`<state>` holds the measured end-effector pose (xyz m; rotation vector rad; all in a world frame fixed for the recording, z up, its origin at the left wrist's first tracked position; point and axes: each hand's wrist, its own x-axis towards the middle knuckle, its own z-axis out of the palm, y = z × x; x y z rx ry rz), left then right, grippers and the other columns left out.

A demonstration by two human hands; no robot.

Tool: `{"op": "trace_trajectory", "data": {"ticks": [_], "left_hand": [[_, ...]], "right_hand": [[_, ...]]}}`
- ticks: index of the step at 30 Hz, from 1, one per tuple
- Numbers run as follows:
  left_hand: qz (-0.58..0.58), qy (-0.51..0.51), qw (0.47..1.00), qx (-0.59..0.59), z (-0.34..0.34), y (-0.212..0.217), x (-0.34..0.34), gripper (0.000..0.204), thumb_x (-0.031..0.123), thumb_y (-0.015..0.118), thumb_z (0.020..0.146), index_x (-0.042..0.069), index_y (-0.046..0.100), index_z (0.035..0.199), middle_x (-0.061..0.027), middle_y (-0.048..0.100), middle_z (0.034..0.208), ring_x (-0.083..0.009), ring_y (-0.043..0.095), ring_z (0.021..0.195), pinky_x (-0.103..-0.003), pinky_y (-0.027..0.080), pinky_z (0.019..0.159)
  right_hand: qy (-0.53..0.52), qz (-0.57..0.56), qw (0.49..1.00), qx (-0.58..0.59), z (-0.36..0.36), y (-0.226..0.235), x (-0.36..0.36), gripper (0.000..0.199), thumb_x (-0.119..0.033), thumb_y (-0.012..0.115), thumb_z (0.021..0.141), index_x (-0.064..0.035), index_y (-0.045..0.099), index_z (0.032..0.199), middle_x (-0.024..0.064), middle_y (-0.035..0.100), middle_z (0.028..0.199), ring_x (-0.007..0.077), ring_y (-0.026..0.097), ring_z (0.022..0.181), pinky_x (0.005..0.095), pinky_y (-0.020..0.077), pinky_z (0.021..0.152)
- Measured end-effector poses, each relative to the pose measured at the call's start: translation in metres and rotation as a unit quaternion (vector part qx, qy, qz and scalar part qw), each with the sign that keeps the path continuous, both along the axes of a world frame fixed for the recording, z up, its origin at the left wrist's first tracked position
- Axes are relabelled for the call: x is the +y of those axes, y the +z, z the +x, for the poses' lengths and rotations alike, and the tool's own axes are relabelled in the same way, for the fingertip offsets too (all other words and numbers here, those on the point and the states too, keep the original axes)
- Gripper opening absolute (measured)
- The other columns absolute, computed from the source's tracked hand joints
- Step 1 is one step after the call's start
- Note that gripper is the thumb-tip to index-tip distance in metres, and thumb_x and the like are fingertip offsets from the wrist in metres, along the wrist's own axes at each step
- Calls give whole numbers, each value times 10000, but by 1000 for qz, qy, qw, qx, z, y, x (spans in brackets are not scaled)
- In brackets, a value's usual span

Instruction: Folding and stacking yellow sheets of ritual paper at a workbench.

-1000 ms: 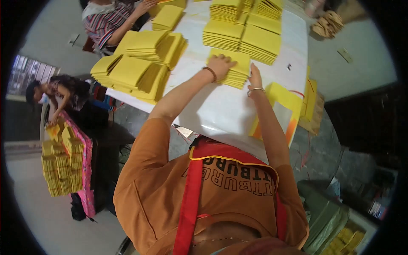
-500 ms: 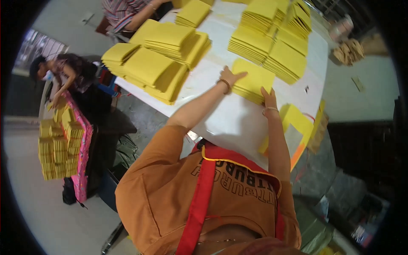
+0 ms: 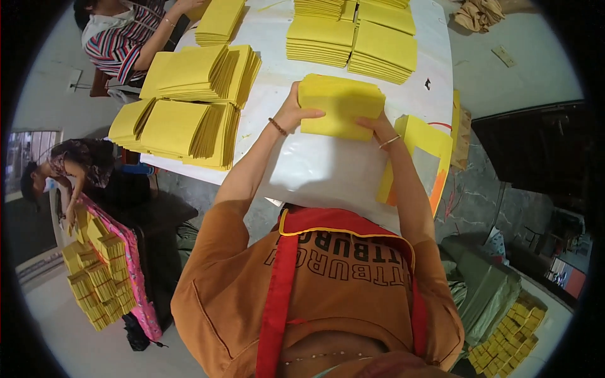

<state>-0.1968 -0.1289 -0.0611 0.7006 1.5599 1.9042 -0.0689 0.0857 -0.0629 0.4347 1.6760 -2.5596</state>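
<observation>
Nearest the lens, my orange shirt (image 3: 233, 283) and red apron (image 3: 277, 315) fill the lower frame, my forearms reaching forward over a white tabletop (image 3: 302, 173). A block of folded yellow sheets (image 3: 342, 106) is gripped between my two hands, directly ahead of my chest, its long axis running left to right and dipping slightly toward the right. My left hand (image 3: 293, 115) takes the left short end and my right hand (image 3: 380, 128) the right one, each thumb laid over the broad upper face; the other fingers are mostly hidden. Neither hand is nearer: the block spans the gap between them. Whether its underside touches the table, I cannot tell.

Just beside my right forearm lies a yellow-bordered piece (image 3: 408, 135) with grey and orange areas. Well to my left stand fanned yellow piles (image 3: 179, 129); beyond the block, apart from it, sit squared yellow stacks (image 3: 383, 51). Farther off, a co-worker in stripes (image 3: 126, 47) sits at the table's far left, and another person (image 3: 72, 165) leans over bundled yellow stacks (image 3: 101, 277).
</observation>
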Motion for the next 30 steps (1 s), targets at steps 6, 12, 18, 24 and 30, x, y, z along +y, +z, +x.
{"op": "trace_trajectory", "data": {"ticks": [6,12,18,24,30], "left_hand": [[-168,-50,955,239,-10,-43,-39,1064,188,829,549,66,169,1375,-131,412,1300,-290,425,1147,-379,340,988],[-231,-67,930,277,-21,-40,-30,1059,256,831,547,69,191,1370,-131,407,1307,-301,432,1144,-356,330,986],[11,-62,998,7,-5,-8,-32,874,130,712,735,121,137,1393,-115,410,1296,-244,420,1181,-348,347,986],[247,117,901,-337,20,17,0,986,1,630,764,163,-95,1413,-99,303,1384,-219,356,1238,-355,304,1027],[81,109,991,-1,16,41,0,1086,55,701,658,71,-97,1394,-159,374,1282,-236,391,1201,-362,339,1000]], "right_hand": [[39,408,908,83,9,-19,-24,1235,-199,843,514,-62,10,1415,116,337,1345,234,371,1222,339,366,982],[-1,372,924,88,-1,-28,-22,1085,-219,848,514,-39,201,1366,104,502,1210,229,487,1104,356,410,930],[-88,12,996,11,6,-9,-36,623,-121,709,733,-47,392,1263,69,511,1186,192,508,1072,315,450,889],[-176,-233,956,1,-4,-26,-77,538,-91,621,807,-90,371,1283,44,489,1212,195,490,1103,336,438,921],[-127,-150,980,33,-7,-25,-50,809,-74,661,754,-122,166,1391,73,296,1379,205,344,1244,348,332,1015]]}}
